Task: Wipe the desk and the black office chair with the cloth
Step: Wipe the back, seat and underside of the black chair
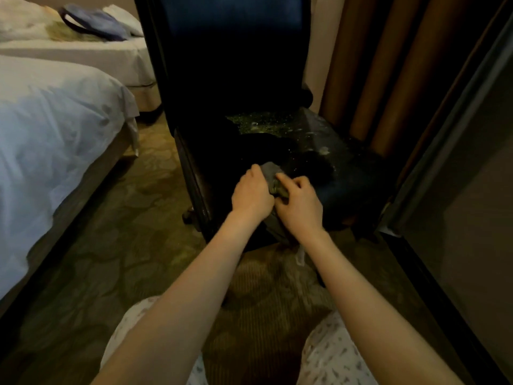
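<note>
Well, the person is down low on the patterned carpet point(125, 232), knees in pale printed trousers point(333, 357) at the near edge, both bare arms stretched out to the black office chair point(233, 79) straight ahead. The two hands meet at the near front edge of the seat point(347, 168), almost touching each other. The grey cloth point(270, 170) is bunched up between them: the left hand point(251, 194) has its fingers curled over the cloth's left side, and the right hand point(299, 202) pinches a crumpled wad of it with bent fingers and thumb. A fold of the cloth pokes out beyond the knuckles onto the seat, and more of it hangs down under the wrists over the seat's front edge. Farther back on the seat, just in front of the tall dark backrest, lies a patch of greenish-yellow specks point(263, 123) with a few pale smears trailing to the right. One castor point(188, 215) shows low on the chair's left. To the left stands a bed point(55, 120) with rumpled white covers, a second bed point(83, 56) beyond it carrying a blue-grey bag point(94, 22). On the right, brown curtains point(388, 65) hang behind the chair
</note>
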The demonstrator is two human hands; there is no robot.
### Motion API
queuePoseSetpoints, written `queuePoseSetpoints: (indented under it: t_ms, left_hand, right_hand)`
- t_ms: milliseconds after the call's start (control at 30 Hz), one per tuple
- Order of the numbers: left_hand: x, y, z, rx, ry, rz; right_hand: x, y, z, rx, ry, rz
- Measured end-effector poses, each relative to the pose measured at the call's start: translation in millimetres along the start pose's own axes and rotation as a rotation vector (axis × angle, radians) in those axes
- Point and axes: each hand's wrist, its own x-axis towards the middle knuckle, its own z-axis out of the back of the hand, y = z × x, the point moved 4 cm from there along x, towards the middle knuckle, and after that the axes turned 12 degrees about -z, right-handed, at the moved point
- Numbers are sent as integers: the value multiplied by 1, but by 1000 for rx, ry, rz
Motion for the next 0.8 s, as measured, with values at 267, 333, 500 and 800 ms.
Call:
queuePoseSetpoints:
  t_ms: [267,333,500,800]
  left_hand:
    - [13,-18,-37,-210,39,-30]
    - [13,-12,-40,-207,55,8]
    - [10,-11,-45,-125,121,-44]
    - [13,-4,-32,-276,92,-8]
  right_hand:
    - [24,-36,8,118,-37,-228]
    - [24,-44,12,99,-72,-239]
    - [38,-84,36,6,-170,-377]
    - [38,-56,52,132,-242,-328]
